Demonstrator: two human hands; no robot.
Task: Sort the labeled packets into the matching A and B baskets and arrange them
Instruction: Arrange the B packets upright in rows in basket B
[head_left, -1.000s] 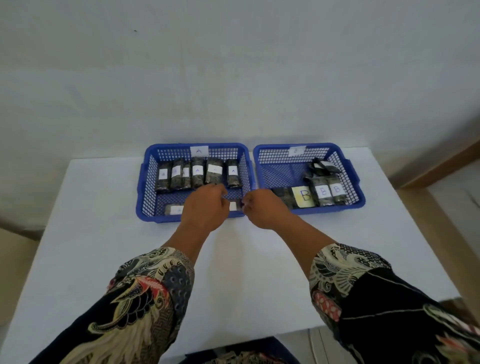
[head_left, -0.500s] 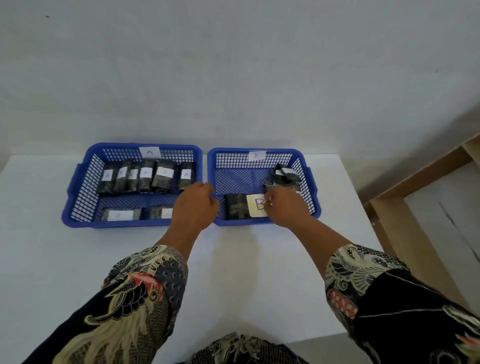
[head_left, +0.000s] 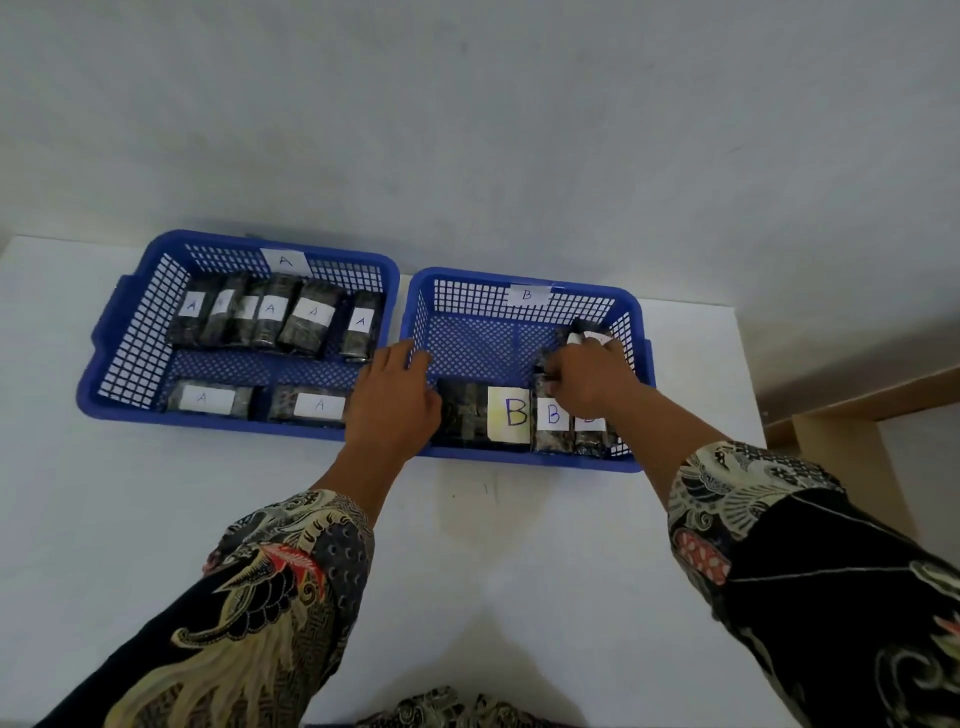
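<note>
— White table (head_left: 156, 519) against a pale wall; two blue baskets side by side at the back.

— What's hard to see?

— The right hand (head_left: 589, 382) hides one packet's label in basket B (head_left: 519, 319). Its grip looks curled on a dark packet (head_left: 582, 332) there, though blurred.

— And the left hand (head_left: 395, 400)?

— Fingers relaxed, resting on the rims between the baskets, holding nothing. Basket A (head_left: 135, 322) holds its A packets (head_left: 311, 317) in two rows.
</note>
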